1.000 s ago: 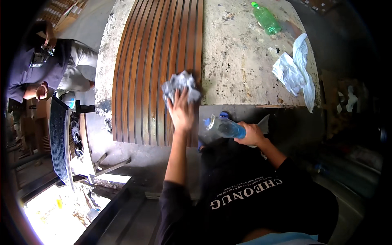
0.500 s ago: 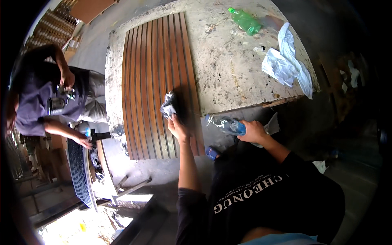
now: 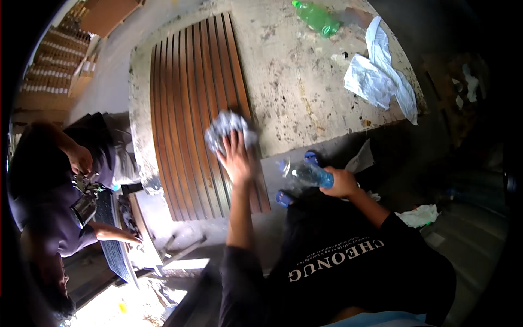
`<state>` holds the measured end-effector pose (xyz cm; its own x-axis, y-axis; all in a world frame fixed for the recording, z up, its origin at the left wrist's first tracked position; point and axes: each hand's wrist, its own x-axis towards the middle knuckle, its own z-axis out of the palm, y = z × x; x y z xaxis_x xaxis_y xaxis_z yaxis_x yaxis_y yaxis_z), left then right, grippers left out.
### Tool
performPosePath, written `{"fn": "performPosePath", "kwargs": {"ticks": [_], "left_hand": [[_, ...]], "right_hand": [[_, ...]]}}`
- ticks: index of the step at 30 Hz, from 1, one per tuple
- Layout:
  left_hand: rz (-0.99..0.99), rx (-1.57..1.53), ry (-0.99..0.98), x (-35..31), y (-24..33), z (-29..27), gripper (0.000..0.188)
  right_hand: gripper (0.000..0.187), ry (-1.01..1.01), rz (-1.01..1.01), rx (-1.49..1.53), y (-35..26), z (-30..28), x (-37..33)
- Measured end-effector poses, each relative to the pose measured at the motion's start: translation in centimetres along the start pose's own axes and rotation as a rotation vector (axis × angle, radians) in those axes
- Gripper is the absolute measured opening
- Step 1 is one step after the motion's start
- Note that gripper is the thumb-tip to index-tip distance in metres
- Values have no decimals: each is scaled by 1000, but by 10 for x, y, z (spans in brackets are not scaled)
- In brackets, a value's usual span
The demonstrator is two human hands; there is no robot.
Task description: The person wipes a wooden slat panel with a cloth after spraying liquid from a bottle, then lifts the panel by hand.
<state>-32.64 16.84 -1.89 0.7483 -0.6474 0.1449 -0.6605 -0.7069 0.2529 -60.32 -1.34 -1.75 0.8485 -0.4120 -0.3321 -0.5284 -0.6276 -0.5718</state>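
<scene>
My left hand (image 3: 238, 162) presses a crumpled grey-white rag (image 3: 222, 126) onto a brown slatted wood panel (image 3: 177, 114), its fingers stretched over the cloth and keeping hold of it. Hand and rag are a little blurred. Dark grooves run lengthwise between the slats, and the panel's near end juts past the table edge. My right hand (image 3: 342, 183) is wrapped around the bluish end of a clear plastic bottle (image 3: 305, 173). That bottle lies tilted in the air, off the table's near edge, with its neck toward the panel. What is inside it I cannot make out.
The panel rests on a stained, pale table (image 3: 294, 92). A green bottle (image 3: 318, 19) lies at its far side, and a white cloth (image 3: 376, 76) hangs over its right edge. At left, another person (image 3: 60, 185) bends by a dark panel (image 3: 114, 248), holding a metal tool (image 3: 84, 199).
My left hand has opened out from a pinch to spread over the rag, which now lies wider on the panel. The person at left has bent lower. The view has shifted slightly.
</scene>
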Motion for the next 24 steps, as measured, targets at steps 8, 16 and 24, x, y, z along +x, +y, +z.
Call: {"fn": "performPosePath", "kwargs": {"ticks": [8, 16, 24], "left_hand": [[-95, -78, -196, -164, 35, -19, 64], [-47, -63, -96, -41, 30, -12, 54], [-145, -34, -69, -141, 57, -9, 58]], "right_hand": [[61, 123, -24, 165, 17, -10, -3], [59, 92, -292, 221, 13, 4, 2], [51, 72, -279, 215, 4, -9, 2]]}}
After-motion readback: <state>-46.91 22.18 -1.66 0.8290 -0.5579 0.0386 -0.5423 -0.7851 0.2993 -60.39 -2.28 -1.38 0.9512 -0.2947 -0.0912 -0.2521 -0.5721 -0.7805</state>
